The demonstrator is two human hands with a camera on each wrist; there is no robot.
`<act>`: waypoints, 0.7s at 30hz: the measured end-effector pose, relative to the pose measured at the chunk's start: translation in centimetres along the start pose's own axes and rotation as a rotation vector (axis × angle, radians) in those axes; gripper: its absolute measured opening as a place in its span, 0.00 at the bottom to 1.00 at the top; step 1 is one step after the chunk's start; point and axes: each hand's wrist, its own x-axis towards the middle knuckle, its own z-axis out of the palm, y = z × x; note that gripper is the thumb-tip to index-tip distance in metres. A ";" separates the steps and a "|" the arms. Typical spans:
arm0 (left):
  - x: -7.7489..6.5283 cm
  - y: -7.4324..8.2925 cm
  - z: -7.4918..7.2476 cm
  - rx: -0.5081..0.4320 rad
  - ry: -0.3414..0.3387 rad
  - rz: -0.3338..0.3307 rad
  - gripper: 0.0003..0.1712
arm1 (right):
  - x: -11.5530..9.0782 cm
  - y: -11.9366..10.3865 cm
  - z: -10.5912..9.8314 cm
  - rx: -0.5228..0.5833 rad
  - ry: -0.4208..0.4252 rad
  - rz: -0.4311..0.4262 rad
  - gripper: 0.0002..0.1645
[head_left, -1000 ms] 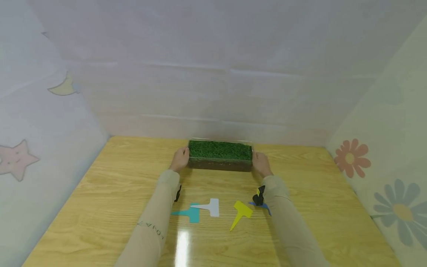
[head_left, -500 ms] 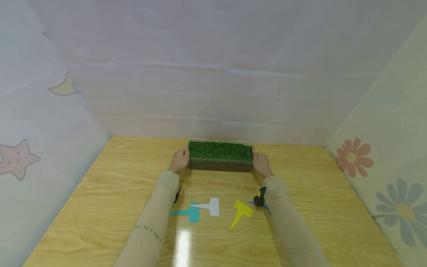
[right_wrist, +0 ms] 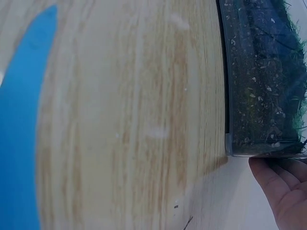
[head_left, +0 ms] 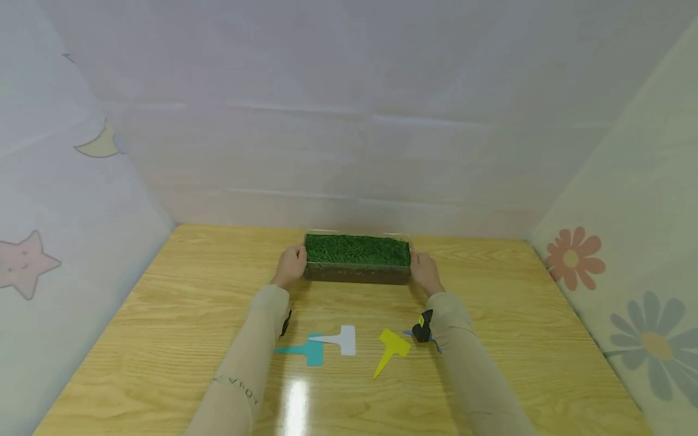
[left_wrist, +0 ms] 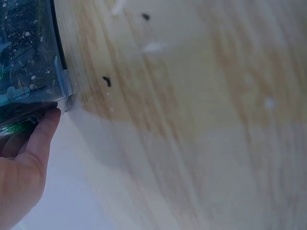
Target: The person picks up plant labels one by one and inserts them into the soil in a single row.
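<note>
A long clear planter box (head_left: 357, 275) of dark soil, topped with green grass, stands near the back of the wooden table. At its left end my left hand (head_left: 291, 265) holds the box; in the left wrist view the thumb of that hand (left_wrist: 29, 163) lies at the lower corner. My right hand (head_left: 426, 271) grips the opposite end, and in the right wrist view its fingers (right_wrist: 271, 179) touch the end wall. Between the forearms lie T-shaped plant labels: teal (head_left: 314, 351), white (head_left: 346, 340) and yellow (head_left: 392, 350). A blue label (head_left: 436, 345) is partly hidden near the right wrist.
The white label overlaps the teal one. Behind the box rises a pale back wall (head_left: 349, 157). Side walls with star and flower prints flank the table (head_left: 180, 315). A few dark specks (left_wrist: 106, 81) lie on the table near the box.
The planter box and both hands have come slightly nearer, while the view shifts a little. Both hands stay at the box's ends. The labels have not moved on the table.
</note>
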 end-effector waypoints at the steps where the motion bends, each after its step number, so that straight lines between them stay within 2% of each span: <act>1: -0.1 0.1 0.0 0.001 0.001 0.001 0.23 | 0.0 0.0 0.0 -0.003 0.001 0.000 0.26; 12: -0.3 0.1 -0.2 0.075 0.012 0.021 0.24 | -0.6 -0.6 -0.1 -0.012 0.023 -0.003 0.25; 21: -0.3 0.2 -0.4 0.087 -0.005 0.043 0.22 | -0.8 -0.8 -0.3 -0.002 0.025 -0.002 0.25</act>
